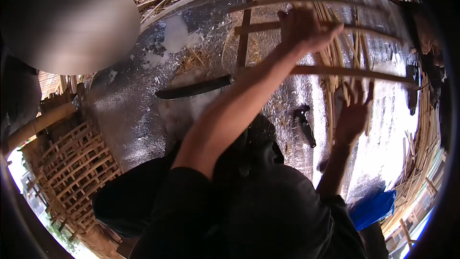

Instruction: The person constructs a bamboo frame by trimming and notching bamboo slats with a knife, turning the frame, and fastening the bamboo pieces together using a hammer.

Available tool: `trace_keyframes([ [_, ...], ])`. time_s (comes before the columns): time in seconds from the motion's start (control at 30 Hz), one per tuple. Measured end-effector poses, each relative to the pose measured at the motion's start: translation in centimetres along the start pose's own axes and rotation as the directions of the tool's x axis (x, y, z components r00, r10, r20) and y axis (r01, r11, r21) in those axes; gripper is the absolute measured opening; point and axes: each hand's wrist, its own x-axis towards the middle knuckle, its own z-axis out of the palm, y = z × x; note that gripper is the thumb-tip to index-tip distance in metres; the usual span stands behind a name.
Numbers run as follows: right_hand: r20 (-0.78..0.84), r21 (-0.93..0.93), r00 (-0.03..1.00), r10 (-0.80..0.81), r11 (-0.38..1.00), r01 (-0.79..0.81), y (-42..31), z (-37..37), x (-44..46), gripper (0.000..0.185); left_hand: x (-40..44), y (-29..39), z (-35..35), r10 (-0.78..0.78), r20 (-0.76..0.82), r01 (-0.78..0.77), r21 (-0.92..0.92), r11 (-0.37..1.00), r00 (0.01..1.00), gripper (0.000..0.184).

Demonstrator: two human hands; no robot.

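Note:
Several bamboo slats lie crosswise over long thin strips, forming a loose lattice on a shiny foil-like sheet (139,115). My left hand (302,31) reaches across to the upper part, its fingers curled at a crosswise bamboo slat (369,29); the hand is slightly blurred. Lower right, my right hand (352,117) has its fingers apart over the long bamboo strips (330,100), just below another crosswise slat (321,70). A large knife (194,88) with a dark blade lies left of the lattice, its handle end hidden by my left forearm.
A small dark tool (304,125) lies on the sheet near my knees. Blue plastic (373,208) is at lower right, beside a pile of bamboo strips (424,153). A woven bamboo panel (79,163) stands at left. Another person sits at upper left, partly blurred out.

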Motion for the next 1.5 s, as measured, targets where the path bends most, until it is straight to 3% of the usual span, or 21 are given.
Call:
trace_keyframes([
  [0.03,0.125,0.002,0.987,-0.098,0.995,0.098,-1.4,0.1,0.4,0.08,0.3,0.3,-2.1,0.04,-0.061,-0.047,-0.111,0.993,0.997,0.068],
  [0.07,0.111,-0.118,0.986,-0.123,0.984,0.136,-3.1,1.6,0.2,0.075,0.7,0.6,-4.3,0.076,-0.129,-0.103,-0.218,0.97,0.989,0.07],
  [0.13,0.204,-0.325,0.946,-0.252,0.894,0.308,-1.4,1.6,0.6,0.049,0.8,0.2,-10.3,0.224,-0.248,-0.331,-0.599,0.729,0.942,0.077],
  [0.2,0.26,-0.538,0.965,-0.048,0.822,0.185,1.5,0.1,0.6,0.044,-1.6,0.5,-14.0,0.194,-0.361,-0.408,-0.76,0.505,0.912,0.066],
  [0.3,0.371,-0.666,0.928,-0.024,0.69,0.284,5.5,-1.3,-2.6,0.039,-7.1,0.0,-18.5,0.067,-0.495,-0.499,-0.859,0.11,0.866,0.053],
  [0.33,0.295,-0.623,0.929,0.225,0.783,0.008,4.7,-0.7,-4.2,0.037,-7.5,-2.8,-20.2,0.096,-0.469,-0.471,-0.882,0.005,0.878,0.054],
  [0.4,0.315,-0.488,0.912,0.263,0.869,-0.082,8.1,-1.7,-5.9,0.037,-7.1,-9.5,-22.2,0.251,-0.354,-0.32,-0.933,-0.166,0.901,0.064],
  [0.5,0.386,-0.447,0.901,0.2,0.895,-0.007,7.1,1.5,-7.6,0.038,-9.4,-10.6,-19.6,-0.299,-0.509,-0.548,-0.834,-0.059,0.807,0.065],
  [0.7,0.626,-0.306,0.772,0.113,0.946,0.11,2.8,8.3,-6.9,0.043,-11.2,-16.3,-15.5,-0.6,-0.379,-0.569,-0.806,-0.16,0.705,0.063],
  [0.8,0.648,-0.315,0.741,0.175,0.948,0.051,3.7,9.2,-6.1,0.046,-12.1,-18.4,-12.1,-0.669,-0.371,-0.568,-0.818,-0.093,0.644,0.062],
  [0.83,0.686,-0.275,0.638,0.35,0.936,-0.219,4.0,9.5,-5.6,0.049,-12.7,-19.4,-10.6,-0.631,-0.359,-0.56,-0.816,-0.145,0.687,0.061],
  [0.93,0.653,-0.271,0.465,0.598,0.758,-0.594,7.3,11.2,-5.7,0.05,-13.5,-22.1,-5.9,-0.49,-0.372,-0.539,-0.803,-0.256,0.788,0.061],
  [0.97,0.599,-0.4,0.475,0.644,0.756,-0.518,7.3,12.1,-5.6,0.048,-13.2,-23.6,-4.5,-0.385,-0.413,-0.541,-0.775,-0.328,0.825,0.057],
  [1.03,0.73,-0.288,0.534,0.427,0.9,-0.326,9.0,11.9,-4.9,0.044,-13.2,-25.5,-2.6,-0.18,-0.491,-0.513,-0.722,-0.464,0.853,0.05],
  [1.1,0.782,-0.108,0.536,0.32,0.915,-0.389,10.0,12.2,-3.3,0.039,-15.0,-24.2,-1.8,-0.402,-0.335,-0.467,-0.834,-0.294,0.852,0.043],
  [1.13,0.755,-0.17,0.522,0.398,0.887,-0.43,9.7,12.2,-2.9,0.04,-15.9,-23.2,-1.2,-0.516,-0.252,-0.413,-0.883,-0.222,0.818,0.043],
  [1.17,0.729,-0.222,0.507,0.46,0.86,-0.46,9.3,12.6,-2.4,0.04,-17.1,-29.4,1.3,-0.125,-0.204,-0.221,-0.965,-0.139,0.971,0.051],
  [1.23,0.702,-0.263,0.521,0.486,0.857,-0.444,9.2,13.3,-1.2,0.036,-22.0,-22.4,1.1,-0.524,-0.02,0.03,-0.996,0.086,0.851,0.04],
  [1.3,0.69,-0.417,0.563,0.455,0.886,-0.206,11.2,12.9,0.7,0.033,-25.6,-24.9,1.4,-0.422,0.393,0.472,-0.876,0.101,0.817,0.028],
  [1.4,0.688,-0.539,0.668,0.283,0.816,0.209,13.5,12.9,1.7,0.029,-26.5,-21.6,2.5,-0.445,0.468,0.643,-0.491,0.588,0.764,0.028],
  [1.5,0.68,-0.604,0.705,0.202,0.699,0.383,12.4,12.3,1.5,0.034,-23.4,-15.8,1.6,-0.387,-0.07,0.359,-0.251,0.899,0.919,0.033],
])
